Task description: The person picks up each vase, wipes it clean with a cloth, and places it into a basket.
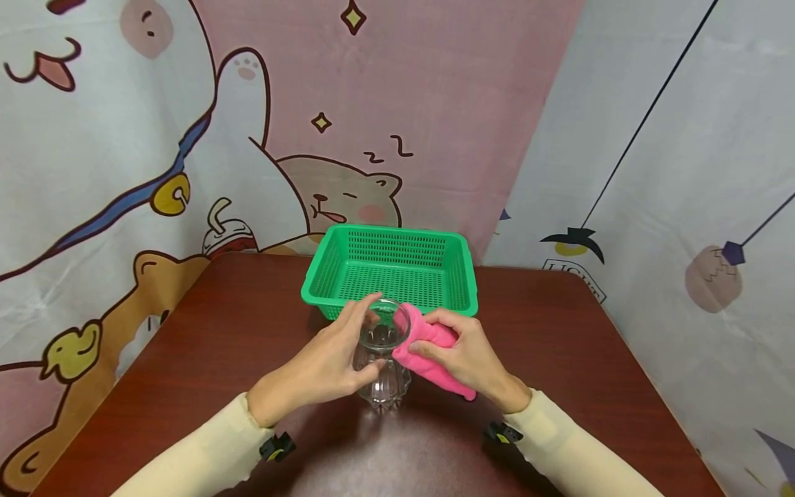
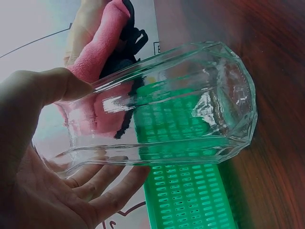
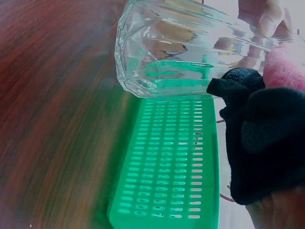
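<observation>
The backdrop [image 1: 528, 83] bears the word "LIGHT" [image 1: 572, 271], partly cut off by the counter [image 1: 553, 331], and two Z-shaped marks [image 1: 401, 146] above a printed bear [image 1: 348, 197]. A boxed scrap of lettering [image 2: 157, 47] in the left wrist view is too small to read.

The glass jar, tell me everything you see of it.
The glass jar looks clear, with an open round rim and a faceted body and base. In the head view it is roughly upright, nearer the camera than the green basket. The left hand grips it near the top; the pink cloth in the right hand seems to touch its rim. Whether its base meets the table is unclear.
</observation>
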Demonstrator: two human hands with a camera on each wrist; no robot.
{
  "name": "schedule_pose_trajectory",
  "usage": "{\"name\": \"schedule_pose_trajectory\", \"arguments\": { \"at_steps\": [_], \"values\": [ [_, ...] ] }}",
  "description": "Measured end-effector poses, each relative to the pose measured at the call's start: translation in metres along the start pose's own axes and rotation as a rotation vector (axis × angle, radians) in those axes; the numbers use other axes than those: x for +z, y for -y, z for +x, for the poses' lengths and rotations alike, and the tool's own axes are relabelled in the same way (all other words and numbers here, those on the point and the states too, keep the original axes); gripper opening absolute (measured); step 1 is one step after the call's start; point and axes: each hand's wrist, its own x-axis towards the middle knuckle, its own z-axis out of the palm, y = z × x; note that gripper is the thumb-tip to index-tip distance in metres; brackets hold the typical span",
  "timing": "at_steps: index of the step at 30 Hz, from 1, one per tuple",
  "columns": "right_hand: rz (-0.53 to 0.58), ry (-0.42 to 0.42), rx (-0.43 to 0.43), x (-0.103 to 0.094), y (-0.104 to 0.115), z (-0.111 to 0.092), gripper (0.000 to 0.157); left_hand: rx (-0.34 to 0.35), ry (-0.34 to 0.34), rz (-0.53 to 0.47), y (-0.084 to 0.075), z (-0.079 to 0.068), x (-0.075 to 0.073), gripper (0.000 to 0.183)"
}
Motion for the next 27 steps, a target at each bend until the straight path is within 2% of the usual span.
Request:
{"name": "schedule_pose_trajectory", "arguments": {
  "at_steps": [9,15,27],
  "values": [
    [-0.104,0.026,-0.088,0.0048,-0.0008,0.0025,0.03,-0.003,-0.001,0.005,0.0014,-0.0001,-0.0008,0.106],
    [-0.209,0.054,-0.099,0.0024,0.0024,0.0033,0.032,0.019,-0.012,0.027,0.0015,0.001,-0.0011,0.106],
    [-0.312,0.154,-0.131,-0.0034,0.0013,0.0047,0.037,0.013,-0.002,0.003,0.0009,0.0002,-0.0009,0.107]
  ]
}}
